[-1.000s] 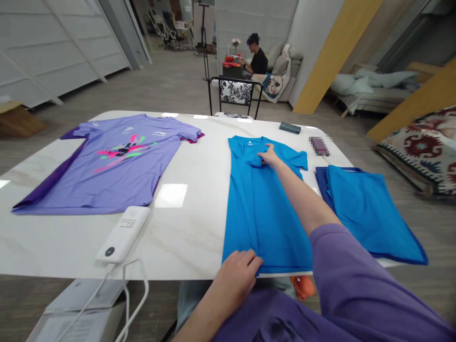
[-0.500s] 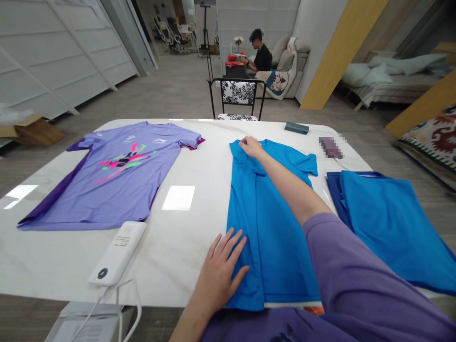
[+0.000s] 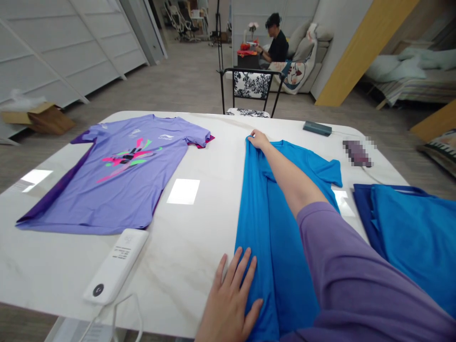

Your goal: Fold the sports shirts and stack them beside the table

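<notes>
A patterned chair point(image 3: 252, 85) stands on grey flooring point(image 3: 178, 85).

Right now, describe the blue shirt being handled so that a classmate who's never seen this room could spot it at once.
Find the white table and look right of the lilac shirt. There lies the blue shirt, the left hand over its near part and the right hand pinching its far left corner. Unlike the folded blue cloth farther right, it shows a short sleeve.

Matt cloth is seen in the blue shirt point(image 3: 285, 237) at five o'clock and the lilac shirt point(image 3: 128, 194) at nine; the bench point(image 3: 192, 242) is finished smooth and glossy.
</notes>
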`<state>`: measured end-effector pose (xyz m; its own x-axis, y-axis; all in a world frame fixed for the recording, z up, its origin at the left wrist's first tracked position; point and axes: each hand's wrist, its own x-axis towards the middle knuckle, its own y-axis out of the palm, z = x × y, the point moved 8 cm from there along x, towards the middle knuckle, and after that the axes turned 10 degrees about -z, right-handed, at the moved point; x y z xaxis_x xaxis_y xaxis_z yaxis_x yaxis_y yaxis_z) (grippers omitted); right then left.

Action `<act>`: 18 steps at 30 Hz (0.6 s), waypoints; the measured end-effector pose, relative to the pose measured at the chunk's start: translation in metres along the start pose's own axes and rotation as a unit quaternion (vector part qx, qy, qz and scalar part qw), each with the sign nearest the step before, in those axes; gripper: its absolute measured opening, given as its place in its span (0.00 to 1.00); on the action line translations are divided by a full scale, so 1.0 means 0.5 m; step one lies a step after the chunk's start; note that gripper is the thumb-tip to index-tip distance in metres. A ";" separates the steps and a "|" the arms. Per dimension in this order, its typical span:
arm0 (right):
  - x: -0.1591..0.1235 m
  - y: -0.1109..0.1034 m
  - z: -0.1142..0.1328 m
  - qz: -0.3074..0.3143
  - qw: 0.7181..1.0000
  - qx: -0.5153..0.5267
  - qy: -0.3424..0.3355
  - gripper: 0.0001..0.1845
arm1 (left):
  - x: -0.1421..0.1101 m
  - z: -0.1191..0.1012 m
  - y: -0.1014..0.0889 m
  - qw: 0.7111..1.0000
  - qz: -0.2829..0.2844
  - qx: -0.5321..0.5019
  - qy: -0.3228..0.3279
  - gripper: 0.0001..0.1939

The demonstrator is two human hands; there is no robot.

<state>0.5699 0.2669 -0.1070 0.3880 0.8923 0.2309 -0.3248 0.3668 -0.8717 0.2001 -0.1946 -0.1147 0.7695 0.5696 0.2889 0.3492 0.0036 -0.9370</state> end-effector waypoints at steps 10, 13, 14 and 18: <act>-0.133 -0.133 -0.065 -0.055 0.991 -0.118 -0.011 0.32 | -0.009 -0.005 -0.015 1.000 0.009 0.012 -0.020 0.48; -0.243 -0.166 -0.129 -0.007 0.987 -0.159 -0.014 0.34 | -0.018 -0.014 -0.018 1.000 0.005 0.010 -0.010 0.45; -0.281 -0.170 -0.143 0.010 0.987 -0.162 -0.020 0.34 | -0.021 -0.019 -0.017 1.000 0.006 0.006 0.001 0.44; -0.394 -0.204 -0.160 -0.003 0.988 -0.150 -0.047 0.31 | -0.029 -0.038 -0.011 0.999 0.019 -0.017 0.029 0.41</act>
<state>0.5956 0.0327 -0.0981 0.3030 0.9157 0.2639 -0.0465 0.2908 -0.9557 0.1971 -0.2187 -0.1098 0.8116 0.5210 0.2643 0.3362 -0.0467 -0.9406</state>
